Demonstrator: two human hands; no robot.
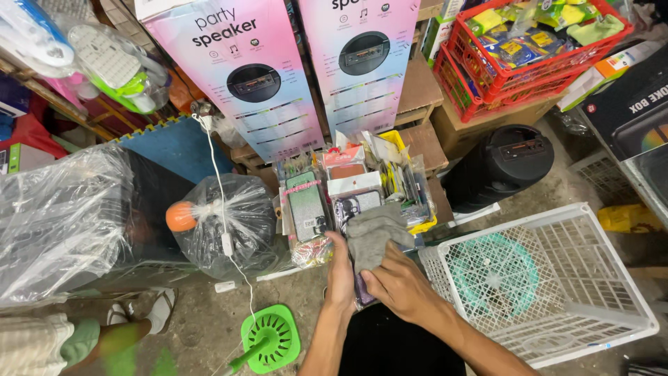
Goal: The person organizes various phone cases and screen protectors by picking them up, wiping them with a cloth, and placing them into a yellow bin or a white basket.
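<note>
My left hand [341,275] grips the near edge of a flat packet at the front of a clear box [417,209] crammed with packaged phone cases. My right hand [400,285] holds a grey cloth [372,233] pressed on top of that packet. One case with a green glitter back [308,205] stands upright at the box's left side. What lies under the cloth is mostly hidden.
A white plastic crate [557,278] lies on its side to the right. A black round speaker [497,167] and two tall pink speaker boxes [243,69] stand behind. Plastic-wrapped items [216,223] sit left. A green round stand [271,338] and a white cable [216,181] are on the floor. Another person's sandalled foot [149,313] is at lower left.
</note>
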